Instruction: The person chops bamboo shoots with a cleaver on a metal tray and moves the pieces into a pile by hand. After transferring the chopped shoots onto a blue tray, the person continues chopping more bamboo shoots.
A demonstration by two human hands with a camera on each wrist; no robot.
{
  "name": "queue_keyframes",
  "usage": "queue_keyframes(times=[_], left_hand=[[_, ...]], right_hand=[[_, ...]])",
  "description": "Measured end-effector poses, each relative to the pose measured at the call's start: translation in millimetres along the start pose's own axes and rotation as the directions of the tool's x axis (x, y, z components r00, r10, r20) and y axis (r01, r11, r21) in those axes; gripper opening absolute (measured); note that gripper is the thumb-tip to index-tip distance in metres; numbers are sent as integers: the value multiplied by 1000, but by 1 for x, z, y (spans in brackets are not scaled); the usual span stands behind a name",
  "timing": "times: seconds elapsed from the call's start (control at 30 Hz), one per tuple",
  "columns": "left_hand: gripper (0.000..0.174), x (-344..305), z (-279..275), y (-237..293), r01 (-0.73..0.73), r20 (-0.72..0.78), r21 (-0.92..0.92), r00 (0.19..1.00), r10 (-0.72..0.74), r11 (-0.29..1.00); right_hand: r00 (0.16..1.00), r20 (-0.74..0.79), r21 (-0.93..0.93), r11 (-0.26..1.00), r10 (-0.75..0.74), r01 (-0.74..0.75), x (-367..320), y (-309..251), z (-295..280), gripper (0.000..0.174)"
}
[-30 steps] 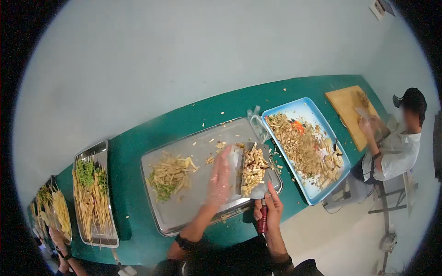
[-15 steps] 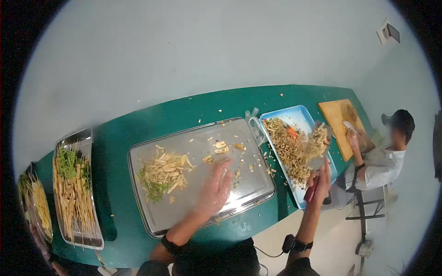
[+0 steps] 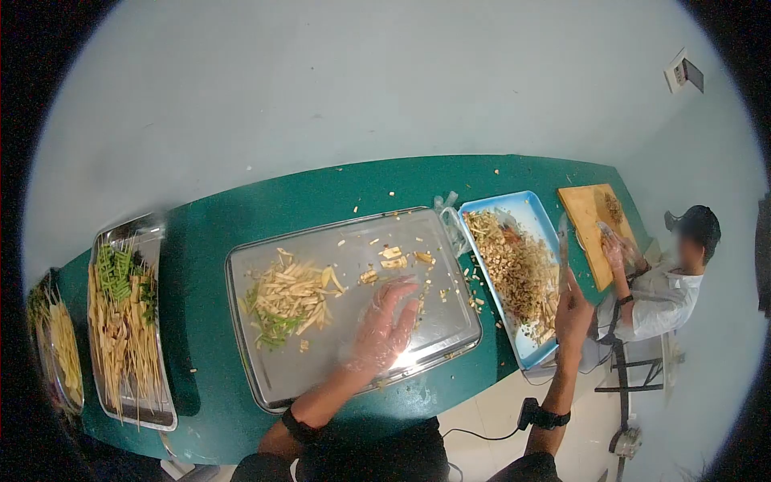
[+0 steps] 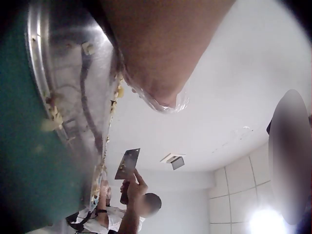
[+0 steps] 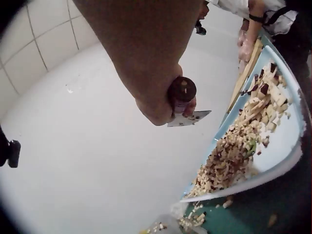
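My right hand [image 3: 573,317] grips a cleaver [image 4: 128,163] by its dark red handle [image 5: 183,92]. In the head view the blade stands nearly edge-on over the right side of the blue tray [image 3: 526,210]. A heap of finely chopped vegetables [image 3: 514,269] fills much of that tray. My left hand [image 3: 381,329], in a clear plastic glove, is low over the metal tray [image 3: 337,241] with its fingers loosely extended, holding nothing. A few cut pieces [image 3: 392,263] lie just beyond its fingertips. Pale vegetable strips [image 3: 297,297] and green bits [image 3: 277,328] are piled at this tray's left.
Farther left, a metal tray [image 3: 167,402] carries skewered vegetables, beside another dish of food [image 3: 64,345]. On the right a person [image 3: 671,301] works at a wooden board [image 3: 580,210]. Scraps lie about the green table [image 3: 209,321]; a crumpled plastic bag [image 3: 450,221] sits between the trays.
My right hand carried the cleaver, loaded with chopped pieces, rightward from the metal tray to the blue one. The load left the blade, which then turned edge-on. My left hand stayed over the metal tray.
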State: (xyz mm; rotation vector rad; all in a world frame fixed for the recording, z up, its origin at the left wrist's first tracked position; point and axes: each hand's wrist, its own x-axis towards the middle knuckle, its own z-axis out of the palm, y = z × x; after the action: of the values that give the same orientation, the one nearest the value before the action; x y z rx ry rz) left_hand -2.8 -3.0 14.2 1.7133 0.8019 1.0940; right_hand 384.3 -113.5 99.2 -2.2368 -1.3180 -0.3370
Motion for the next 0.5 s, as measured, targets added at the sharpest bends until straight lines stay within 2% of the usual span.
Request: queue_keyframes(times=[0.17,0.23,0.3,0.33,0.43,0.5], left_hand=[[32,2,-1,-1,-35,2,9,999,35,999],[32,4,1,-1,-39,-9,9,999,39,999],[33,5,2,-4,-147,-80,94,985,155,985],[33,4,1,-4,-143,-81,94,985,150,985],[33,4,2,-2,-133,-71,70,988,138,989],[34,4,-1,-2,-136,-10,141,990,138,981]], right_hand=[[999,-32,-51,998,-24,22,-5,20,10,41],[1000,-24,-12,1000,5,-5,-7,15,10,39],[1000,-21,-34,999,-2,1,-5,14,10,39],[1000,-22,-59,998,2,-3,-8,14,10,40],[998,-39,-11,998,-57,57,-15,11,14,42],[996,-79,39,998,-45,48,-17,16,21,42]])
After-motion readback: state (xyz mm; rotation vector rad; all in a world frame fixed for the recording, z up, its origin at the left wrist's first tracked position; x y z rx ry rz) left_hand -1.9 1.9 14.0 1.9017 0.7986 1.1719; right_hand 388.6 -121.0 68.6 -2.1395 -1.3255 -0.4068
